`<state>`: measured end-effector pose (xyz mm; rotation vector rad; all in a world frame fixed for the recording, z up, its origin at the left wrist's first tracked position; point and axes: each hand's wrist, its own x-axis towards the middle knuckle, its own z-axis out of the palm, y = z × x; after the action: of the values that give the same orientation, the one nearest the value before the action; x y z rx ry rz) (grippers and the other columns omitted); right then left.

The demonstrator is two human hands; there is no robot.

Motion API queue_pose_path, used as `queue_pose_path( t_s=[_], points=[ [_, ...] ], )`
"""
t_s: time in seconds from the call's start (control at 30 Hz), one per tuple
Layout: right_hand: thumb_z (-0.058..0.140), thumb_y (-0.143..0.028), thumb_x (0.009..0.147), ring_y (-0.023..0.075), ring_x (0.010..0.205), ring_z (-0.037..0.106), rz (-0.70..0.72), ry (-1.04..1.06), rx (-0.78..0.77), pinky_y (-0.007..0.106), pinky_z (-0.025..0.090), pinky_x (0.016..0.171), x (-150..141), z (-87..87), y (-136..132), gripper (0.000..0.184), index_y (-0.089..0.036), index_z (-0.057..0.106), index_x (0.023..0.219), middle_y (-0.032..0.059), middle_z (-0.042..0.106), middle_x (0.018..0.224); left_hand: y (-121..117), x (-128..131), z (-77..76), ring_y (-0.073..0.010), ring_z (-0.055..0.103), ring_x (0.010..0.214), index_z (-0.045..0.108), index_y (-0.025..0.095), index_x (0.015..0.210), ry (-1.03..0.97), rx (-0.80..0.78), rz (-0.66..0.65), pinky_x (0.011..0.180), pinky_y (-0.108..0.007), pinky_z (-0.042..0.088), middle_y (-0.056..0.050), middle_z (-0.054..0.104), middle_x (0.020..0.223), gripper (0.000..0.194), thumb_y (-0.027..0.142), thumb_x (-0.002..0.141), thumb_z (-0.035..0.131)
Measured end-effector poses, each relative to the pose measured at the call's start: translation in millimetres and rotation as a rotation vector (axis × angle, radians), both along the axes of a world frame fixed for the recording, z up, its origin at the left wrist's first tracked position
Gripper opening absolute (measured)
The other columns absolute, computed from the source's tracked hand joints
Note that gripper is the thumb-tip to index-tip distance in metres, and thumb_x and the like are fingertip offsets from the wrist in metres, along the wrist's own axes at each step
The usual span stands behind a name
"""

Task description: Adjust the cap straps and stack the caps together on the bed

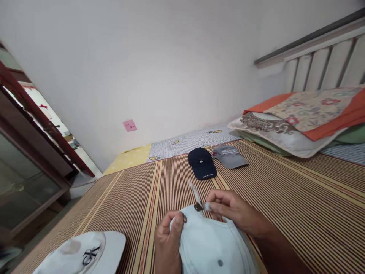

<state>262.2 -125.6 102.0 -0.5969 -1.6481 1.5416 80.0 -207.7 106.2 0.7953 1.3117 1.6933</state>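
Note:
A pale blue baseball cap (213, 243) is held up close in front of me, its back opening turned away. My left hand (169, 241) pinches the cap's left edge beside a small metal eyelet. With thumb and fingers closed, my right hand (234, 209) grips the cap's back strap near the metal buckle (198, 207). The strap's loose end (194, 190) sticks up past the buckle. A white cap (82, 253) with black letters lies to the left of my left hand.
Beyond my hands, a navy cap (202, 163) and a grey cap (230, 156) lie side by side on the striped mat (285, 198). Pillows (302, 118) are stacked at the right by the radiator (327, 64). A pink note (130, 125) is on the wall.

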Motion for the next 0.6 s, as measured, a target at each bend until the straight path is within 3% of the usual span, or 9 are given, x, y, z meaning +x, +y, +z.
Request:
queue_pose_path(
  t_s=[0.13, 0.23, 0.33, 0.47, 0.6],
  points=[
    [0.069, -0.055, 0.09, 0.0117, 0.057, 0.048, -0.085, 0.015, 0.017, 0.025, 0.036, 0.054, 2, 4.1, 0, 0.039, -0.018, 0.063, 0.081, -0.0041, 0.053, 0.064, 0, -1, -1.5, -0.0103, 0.05, 0.057, 0.067, 0.016, 0.067, -0.074, -0.005, -0.06, 0.055, -0.019, 0.041, 0.003, 0.056, 0.06, 0.056, 0.065, 0.054, 0.092],
    [0.066, -0.054, 0.092, 0.0113, 0.056, 0.044, -0.112, 0.007, 0.06, 0.025, 0.033, 0.052, 6, 12.9, -8, 0.037, -0.019, 0.062, 0.081, -0.0053, 0.05, 0.063, -5, 0, 3.3, -0.0116, 0.049, 0.062, 0.072, 0.016, 0.072, 0.054, -0.011, -0.196, 0.058, -0.021, 0.042, 0.001, 0.057, 0.064, 0.051, 0.064, 0.064, 0.088],
    [0.063, -0.048, 0.095, 0.0115, 0.057, 0.043, -0.122, -0.041, 0.113, 0.025, 0.033, 0.052, 7, 21.0, -18, 0.032, -0.02, 0.062, 0.081, -0.0051, 0.048, 0.064, -11, -1, 8.3, -0.011, 0.043, 0.062, 0.074, 0.016, 0.074, 0.215, -0.002, -0.326, 0.058, -0.021, 0.037, 0.001, 0.055, 0.065, 0.049, 0.063, 0.069, 0.085],
    [0.061, -0.04, 0.096, 0.0138, 0.065, 0.05, -0.084, -0.115, 0.175, 0.026, 0.038, 0.059, 3, 28.7, -27, 0.026, -0.02, 0.063, 0.079, -0.0023, 0.057, 0.07, -16, -1, 8.0, -0.0095, 0.036, 0.056, 0.077, 0.017, 0.081, 0.277, 0.005, -0.479, 0.054, -0.023, 0.026, 0.001, 0.05, 0.062, 0.048, 0.065, 0.077, 0.077],
    [0.061, -0.032, 0.094, 0.0161, 0.074, 0.056, -0.055, -0.226, 0.25, 0.028, 0.041, 0.068, 0, 29.3, -29, 0.02, -0.021, 0.066, 0.078, -0.0014, 0.064, 0.075, -26, 2, 8.3, -0.0126, 0.045, 0.056, 0.082, 0.021, 0.085, 0.315, 0.063, -0.431, 0.055, -0.026, 0.033, -0.003, 0.059, 0.064, 0.043, 0.063, 0.079, 0.076]
  ],
)
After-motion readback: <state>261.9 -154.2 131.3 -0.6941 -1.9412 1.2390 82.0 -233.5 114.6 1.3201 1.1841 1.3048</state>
